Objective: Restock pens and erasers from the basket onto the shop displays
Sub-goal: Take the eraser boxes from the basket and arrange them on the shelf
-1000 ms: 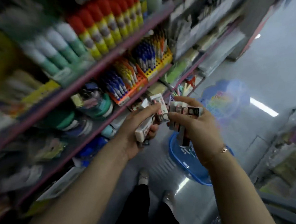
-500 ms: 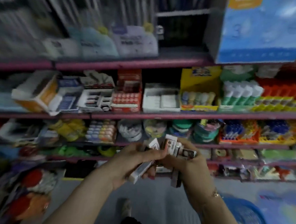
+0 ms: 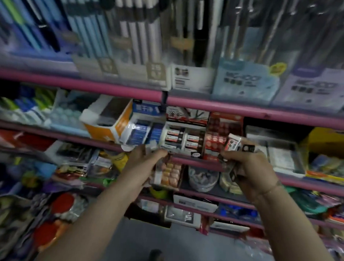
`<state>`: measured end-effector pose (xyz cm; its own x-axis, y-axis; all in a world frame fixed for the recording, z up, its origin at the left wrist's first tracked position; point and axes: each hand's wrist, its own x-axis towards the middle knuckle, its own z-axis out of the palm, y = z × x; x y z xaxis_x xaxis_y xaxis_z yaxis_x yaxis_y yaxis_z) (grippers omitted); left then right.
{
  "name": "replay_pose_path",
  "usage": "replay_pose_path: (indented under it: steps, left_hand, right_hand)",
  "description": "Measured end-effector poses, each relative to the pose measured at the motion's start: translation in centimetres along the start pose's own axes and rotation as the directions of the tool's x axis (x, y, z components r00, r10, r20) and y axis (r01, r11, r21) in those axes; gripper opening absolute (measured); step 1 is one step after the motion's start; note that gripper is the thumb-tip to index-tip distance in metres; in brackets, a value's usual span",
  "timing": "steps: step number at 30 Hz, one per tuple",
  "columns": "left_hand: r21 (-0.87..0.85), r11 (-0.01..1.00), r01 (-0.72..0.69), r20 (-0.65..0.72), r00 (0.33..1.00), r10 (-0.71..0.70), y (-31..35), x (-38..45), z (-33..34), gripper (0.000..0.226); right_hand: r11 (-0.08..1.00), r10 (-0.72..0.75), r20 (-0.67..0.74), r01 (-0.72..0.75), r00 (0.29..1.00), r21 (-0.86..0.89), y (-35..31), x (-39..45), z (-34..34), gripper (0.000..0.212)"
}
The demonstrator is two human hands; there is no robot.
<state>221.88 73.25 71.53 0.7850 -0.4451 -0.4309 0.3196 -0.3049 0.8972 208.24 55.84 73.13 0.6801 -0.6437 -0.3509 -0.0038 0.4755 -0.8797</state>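
— Two hands up: what do the fingers hold?
— Right hand (image 3: 252, 168) grips boxed erasers (image 3: 233, 144) just right of the eraser display box (image 3: 181, 139); left hand (image 3: 144, 159) pinches a blurred packet (image 3: 152, 145) at the box's lower left.

Both hands (image 3: 248, 166) with erasers (image 3: 233, 142) at shelves (image 3: 270, 114)

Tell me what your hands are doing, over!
Left hand pinches one eraser at the eraser display box. Right hand grips more erasers. Nothing blocking.

Motion blur smears the hanging pen packs (image 3: 117, 24); what the left hand (image 3: 144, 163) grips is too blurred to tell
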Motion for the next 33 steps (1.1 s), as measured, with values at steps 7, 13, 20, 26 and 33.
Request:
replay_pose_path:
  steps: [7, 13, 20, 26, 33]
  left_hand:
    - [0.612, 0.573, -0.545, 0.403, 0.838, 0.367, 3.0, 7.9, -1.0, 0.014]
    - [0.699, 0.522, -0.488, 0.521, 0.848, 0.096, 6.0, 12.4, -0.2, 0.027]
    - [0.75, 0.547, -0.371, 0.482, 0.874, -0.068, 6.1, 13.6, 0.4, 0.044]
    - [0.747, 0.558, -0.362, 0.33, 0.93, 0.162, 3.9, 11.9, 1.0, 0.03]
    - [0.878, -0.022, -0.478, 0.46, 0.83, 0.315, 4.0, 10.1, 1.4, 0.008]
  right_hand:
    - [0.856, -0.123, -0.093, 0.059, 0.988, -0.514, 1.8, 5.1, 2.5, 0.041]
    - [0.649, -0.069, 0.029, 0.067, 0.997, -0.758, 0.2, 7.6, 2.5, 0.016]
    - [0.31, 0.226, 0.111, 0.037, 0.968, -0.95, -1.7, 9.5, 2.2, 0.034]
    - [0.257, 0.328, 0.147, 0.062, 0.933, -0.964, -1.7, 10.4, 2.5, 0.037]
    - [0.169, 0.341, 0.168, 0.115, 0.925, -0.979, -1.5, 10.8, 3.0, 0.037]
